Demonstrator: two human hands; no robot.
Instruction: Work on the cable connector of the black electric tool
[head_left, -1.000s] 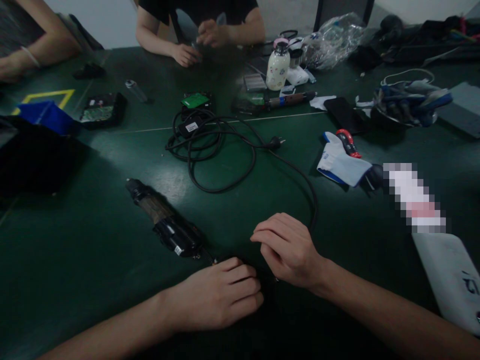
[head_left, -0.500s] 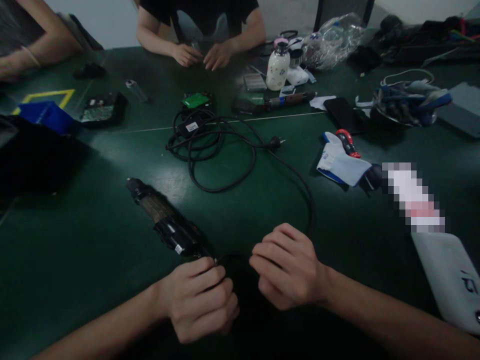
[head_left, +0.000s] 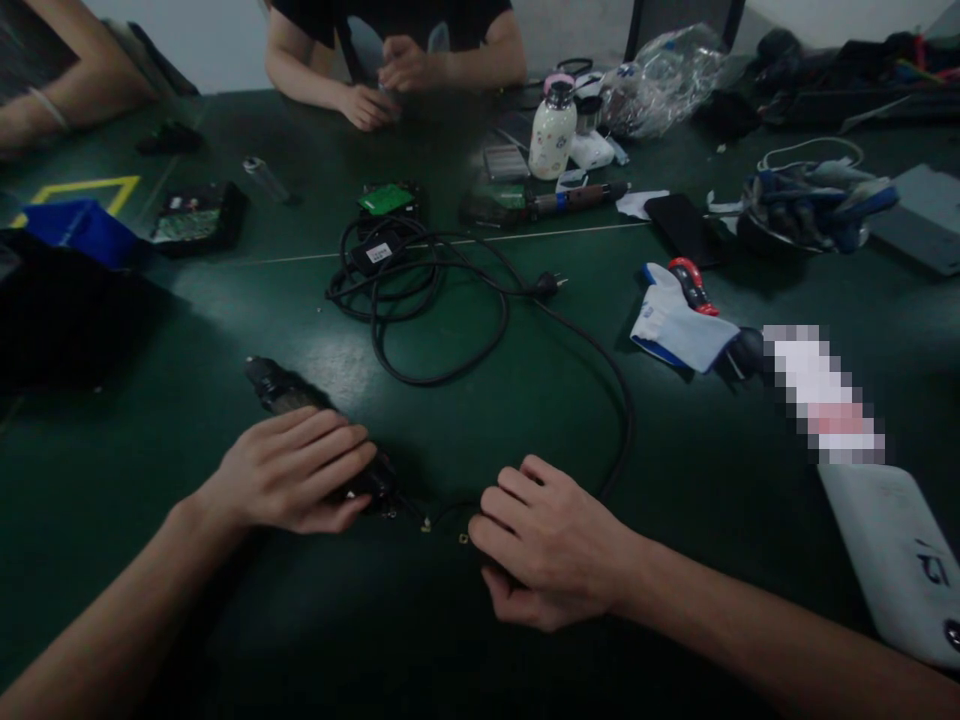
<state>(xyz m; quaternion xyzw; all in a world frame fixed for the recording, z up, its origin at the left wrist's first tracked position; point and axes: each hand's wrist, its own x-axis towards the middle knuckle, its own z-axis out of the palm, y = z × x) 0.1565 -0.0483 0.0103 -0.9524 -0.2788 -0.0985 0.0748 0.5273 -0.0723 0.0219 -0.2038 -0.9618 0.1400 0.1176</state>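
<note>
Numerals "12" (head_left: 932, 569) on white case (head_left: 885, 540); adapter label (head_left: 379, 253) illegible; left grip (head_left: 292, 470) around black tool (head_left: 276, 385); right grip (head_left: 551, 545) curled, contents unclear

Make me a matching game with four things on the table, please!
Things:
1. black electric screwdriver
2. power plug
3. water bottle
4. plastic bag

Clues:
A. clear and crumpled
B. metal prongs showing
C. under the left hand
D. cream with a pattern, standing upright

Right pairs: 1-C, 2-B, 3-D, 4-A
</note>
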